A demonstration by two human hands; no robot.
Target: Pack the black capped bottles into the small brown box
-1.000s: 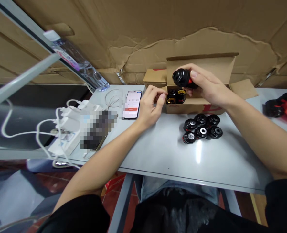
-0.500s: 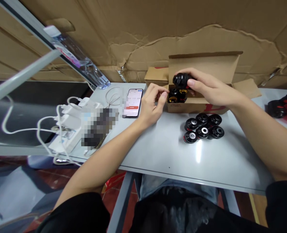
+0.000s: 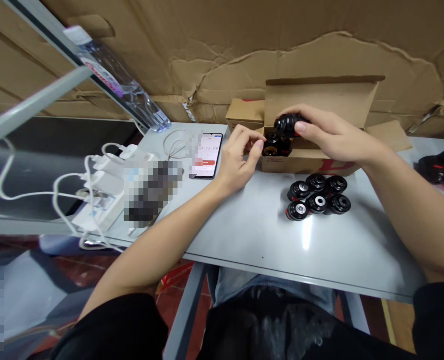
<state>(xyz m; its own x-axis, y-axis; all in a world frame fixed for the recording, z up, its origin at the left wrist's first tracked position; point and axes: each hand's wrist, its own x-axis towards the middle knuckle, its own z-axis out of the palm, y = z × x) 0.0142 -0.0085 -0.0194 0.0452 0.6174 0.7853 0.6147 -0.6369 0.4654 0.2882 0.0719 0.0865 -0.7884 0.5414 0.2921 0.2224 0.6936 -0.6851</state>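
Observation:
My right hand [image 3: 325, 131] is closed around a black, ribbed cylindrical part [image 3: 286, 125], held on its side just above an open cardboard box [image 3: 300, 166]. Inside the box's left end sit more black parts [image 3: 271, 145], some showing amber-coloured rings. My left hand [image 3: 242, 157] is at the box's left edge, its fingers bent and the thumb and fingertips pinching at the corner. On the tabletop in front of the box, several like black parts [image 3: 317, 202] stand grouped in two rows, with round ends up and some showing silver centres.
A phone [image 3: 208, 155] with a running timer lies left of my left hand. Farther left are a power strip [image 3: 102, 200] with white cables and a leaning water bottle [image 3: 120, 82]. Behind stands a smaller carton [image 3: 244, 111]. Black and red items [image 3: 441, 165] lie at the right.
The view has shifted slightly. My right hand still holds the black part over the box, and my left hand stays at the box's edge. The grouped parts have not moved on the table.

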